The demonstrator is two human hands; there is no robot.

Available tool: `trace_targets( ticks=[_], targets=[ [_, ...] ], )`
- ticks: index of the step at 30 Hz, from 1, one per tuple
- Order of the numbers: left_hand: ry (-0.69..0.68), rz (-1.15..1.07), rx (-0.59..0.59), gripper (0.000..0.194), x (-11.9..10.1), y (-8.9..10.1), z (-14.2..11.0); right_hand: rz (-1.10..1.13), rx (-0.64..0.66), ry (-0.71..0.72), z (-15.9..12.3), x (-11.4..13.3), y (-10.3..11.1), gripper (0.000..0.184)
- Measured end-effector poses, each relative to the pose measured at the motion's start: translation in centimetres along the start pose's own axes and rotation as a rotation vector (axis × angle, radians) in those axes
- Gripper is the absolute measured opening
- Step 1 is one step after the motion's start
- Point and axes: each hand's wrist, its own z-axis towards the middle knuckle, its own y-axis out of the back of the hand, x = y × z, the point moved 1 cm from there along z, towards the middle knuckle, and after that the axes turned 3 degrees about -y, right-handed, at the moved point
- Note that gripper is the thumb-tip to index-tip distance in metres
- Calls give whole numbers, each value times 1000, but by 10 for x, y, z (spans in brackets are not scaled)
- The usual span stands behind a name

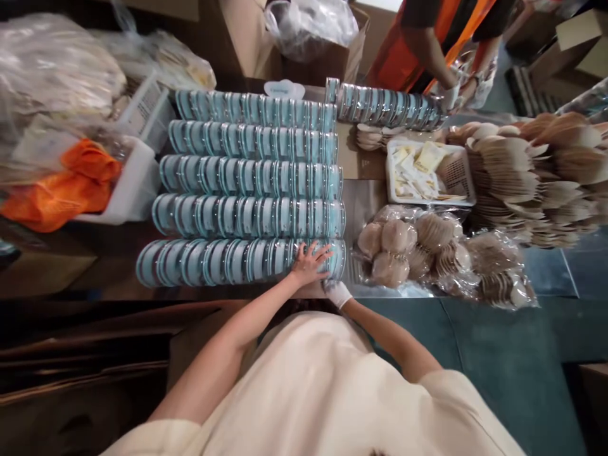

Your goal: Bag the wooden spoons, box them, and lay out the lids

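Note:
Several rows of round teal-rimmed compact cases (251, 180) stand on edge, packed side by side on the table. My left hand (310, 263) lies on the right end of the nearest row (228, 261), bare, fingers spread and flat on the cases. My right hand (336, 292), in a white glove, sits just below and right of it at the table's front edge, against the row's end; its fingers are mostly hidden.
A clear bag of beige powder puffs (427, 253) lies right of the rows. A white tray of sachets (430, 172) and stacked puffs (522, 171) lie further right. A white basket with orange cloth (95, 183) stands left. Another person in orange (441, 50) handles a far row.

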Motion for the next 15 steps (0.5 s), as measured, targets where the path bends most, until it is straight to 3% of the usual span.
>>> trace_targets(
  ticks=[2,4,7,8,10,13,15],
  targets=[
    [-2,9,4,71,1,1,0,28,24,-35,-8,-7,-5,43],
    [-21,7,-7,73,5,4,-4,55,17,-48,-17,-24,5,44],
    [2,16,-97,79,22,8,-21,67,-122,-59,-11,-56,49,48],
    [31,27,-130,79,29,10,-29,54,-183,-42,0,-64,70,49],
    [50,48,-133,74,42,12,-44,-5,-183,62,32,-74,112,53],
    [-19,45,-15,67,54,11,-56,-79,4,209,89,-70,158,46],
    [-30,37,30,67,57,10,-56,-108,105,234,117,-63,175,36]
  ],
)
